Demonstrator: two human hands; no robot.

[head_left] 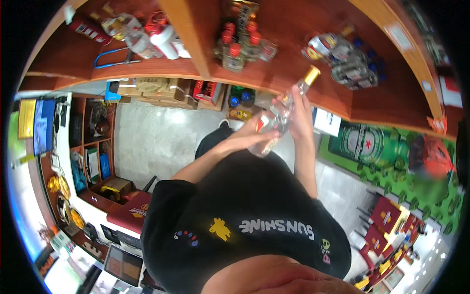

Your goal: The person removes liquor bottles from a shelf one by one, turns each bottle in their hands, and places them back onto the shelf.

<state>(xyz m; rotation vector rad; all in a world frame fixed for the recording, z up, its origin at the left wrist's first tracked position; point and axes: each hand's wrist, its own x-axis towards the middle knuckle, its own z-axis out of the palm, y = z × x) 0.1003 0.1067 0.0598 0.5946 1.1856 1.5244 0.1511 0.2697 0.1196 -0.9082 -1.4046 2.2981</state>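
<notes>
A clear glass bottle (280,117) with a gold cap is held tilted in front of my chest, its cap end pointing up and to the right toward the shelf. My left hand (248,133) is closed around its lower body, fingers and thumb on the glass. My right hand (299,116) grips it near the shoulder and neck, below the cap. Part of the label is covered by my fingers. On the wooden shelf (284,73) just beyond stand several small clear bottles with red caps (234,56) and a cluster of clear bottles with blue caps (355,68).
A wooden divider (191,39) splits the shelf; left of it are a white bottle (166,43) and a blue-handled frame (115,58). Cardboard boxes (161,90) sit on the floor below. A desk with a maroon chair cover (132,215) is at left, a green poster (372,147) at right.
</notes>
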